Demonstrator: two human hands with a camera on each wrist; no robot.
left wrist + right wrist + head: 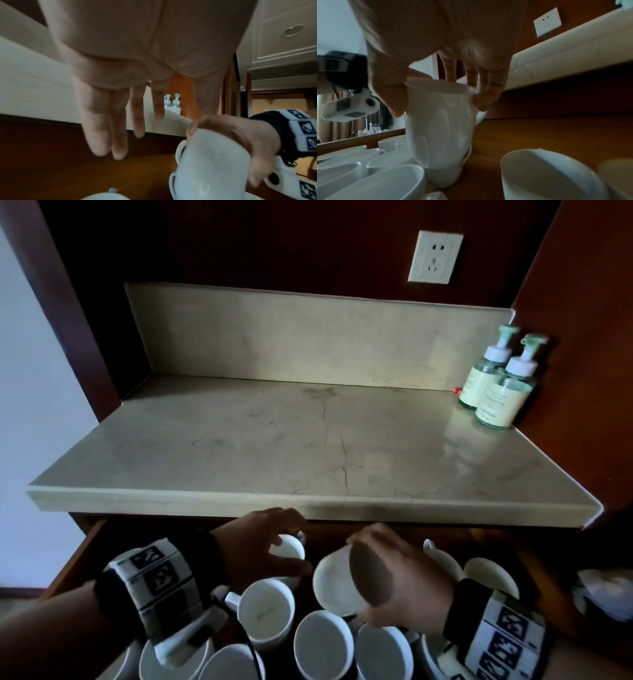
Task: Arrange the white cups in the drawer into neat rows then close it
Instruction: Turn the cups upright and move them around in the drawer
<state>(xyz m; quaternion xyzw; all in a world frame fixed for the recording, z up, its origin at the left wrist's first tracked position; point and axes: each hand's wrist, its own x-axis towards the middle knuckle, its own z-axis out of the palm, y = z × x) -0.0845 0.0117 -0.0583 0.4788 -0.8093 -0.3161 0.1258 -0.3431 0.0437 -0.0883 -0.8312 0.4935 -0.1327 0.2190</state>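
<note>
- Nearest the person, several white cups [323,645] sit upright and close together at the front of the open drawer [73,559]; they form a rough row, not yet a neat one.
- The right hand [400,580] grips one cup [337,582] by its rim, thumb and fingers curled round it, tilted and lifted above the others.
- The left hand [260,546] hovers with fingers spread and relaxed over a cup at the back [289,549], holding nothing.
- More cups on the right [489,577] stand loosely.
- Beyond, the counter [308,440] carries two pump bottles [493,381].
- Judged so: sorting is partway; the closing remains.
</note>
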